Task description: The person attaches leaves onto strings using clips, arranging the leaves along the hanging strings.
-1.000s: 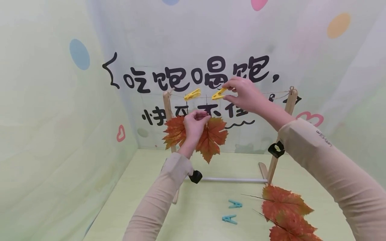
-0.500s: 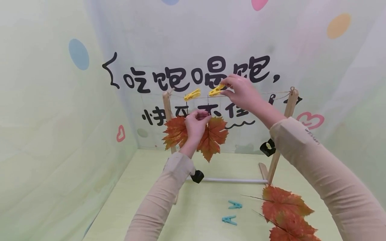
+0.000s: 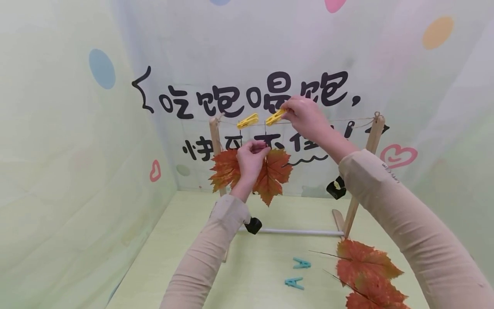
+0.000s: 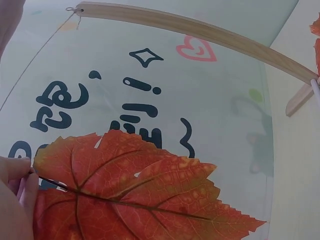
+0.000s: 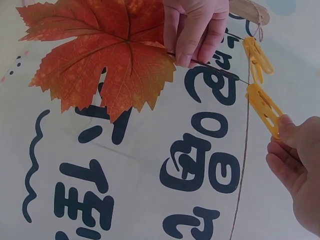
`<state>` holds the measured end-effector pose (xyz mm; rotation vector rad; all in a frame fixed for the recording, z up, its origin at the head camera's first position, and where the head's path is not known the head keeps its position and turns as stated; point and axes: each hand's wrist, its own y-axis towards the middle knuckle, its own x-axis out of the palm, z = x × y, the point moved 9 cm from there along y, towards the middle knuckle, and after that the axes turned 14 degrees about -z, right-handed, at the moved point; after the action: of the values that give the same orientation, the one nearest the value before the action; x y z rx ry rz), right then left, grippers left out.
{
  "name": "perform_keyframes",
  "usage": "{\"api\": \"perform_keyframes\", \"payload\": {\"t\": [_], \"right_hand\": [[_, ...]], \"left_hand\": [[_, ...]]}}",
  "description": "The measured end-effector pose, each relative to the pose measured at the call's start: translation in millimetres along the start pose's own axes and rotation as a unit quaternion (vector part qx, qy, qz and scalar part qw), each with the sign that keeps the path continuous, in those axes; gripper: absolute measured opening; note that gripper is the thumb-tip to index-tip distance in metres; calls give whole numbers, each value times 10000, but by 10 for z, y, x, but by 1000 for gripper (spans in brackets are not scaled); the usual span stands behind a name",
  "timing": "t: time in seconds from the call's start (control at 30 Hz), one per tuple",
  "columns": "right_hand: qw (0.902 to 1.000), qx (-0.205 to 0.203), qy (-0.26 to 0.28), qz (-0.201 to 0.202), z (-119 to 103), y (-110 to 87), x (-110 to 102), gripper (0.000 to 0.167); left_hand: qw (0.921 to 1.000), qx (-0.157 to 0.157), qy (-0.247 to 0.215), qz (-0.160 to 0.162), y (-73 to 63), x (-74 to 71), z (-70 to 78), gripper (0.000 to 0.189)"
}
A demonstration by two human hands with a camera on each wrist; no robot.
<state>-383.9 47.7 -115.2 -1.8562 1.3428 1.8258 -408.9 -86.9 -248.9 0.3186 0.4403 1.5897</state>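
My left hand [image 3: 251,161] pinches the dark stem of an orange maple leaf [image 4: 145,185], which hangs below the string. At string height my right hand [image 3: 305,118] holds the tail of a yellow clothespin [image 5: 265,107] between thumb and fingers. In the right wrist view that clothespin's tip meets the string [image 5: 245,165] at the top of the stem. A second yellow clothespin [image 3: 248,121] sits on the string just to the left. From it hangs another orange leaf [image 3: 224,169], partly behind my left hand.
The string spans two wooden posts [image 3: 374,135], joined low down by a white rod [image 3: 301,232]. On the table lie two teal clothespins [image 3: 302,263] and, at the right, two more orange leaves [image 3: 368,259] with long stems. A printed curtain stands behind.
My right hand has moved slightly left with the yellow clothespin, bringing its tip to the string and stem. The clothespin's spread handles have come together. My left hand stays nearly still.
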Motion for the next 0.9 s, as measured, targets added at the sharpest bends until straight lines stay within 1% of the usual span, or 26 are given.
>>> {"api": "perform_keyframes", "payload": {"t": [0.23, 0.47, 0.6, 0.9], "right_hand": [[9999, 27, -54, -92, 10, 33, 44, 17], [9993, 130, 97, -327, 22, 69, 96, 17], [9988, 201, 65, -442, 23, 77, 128, 19], [9981, 233, 85, -558, 68, 67, 179, 28]], "left_hand": [[10000, 24, 17, -37, 8, 13, -4, 16], [9999, 48, 89, -55, 24, -3, -1, 15], [9999, 56, 121, -100, 39, -13, -17, 15], [9993, 277, 121, -203, 61, 0, -23, 16]]}}
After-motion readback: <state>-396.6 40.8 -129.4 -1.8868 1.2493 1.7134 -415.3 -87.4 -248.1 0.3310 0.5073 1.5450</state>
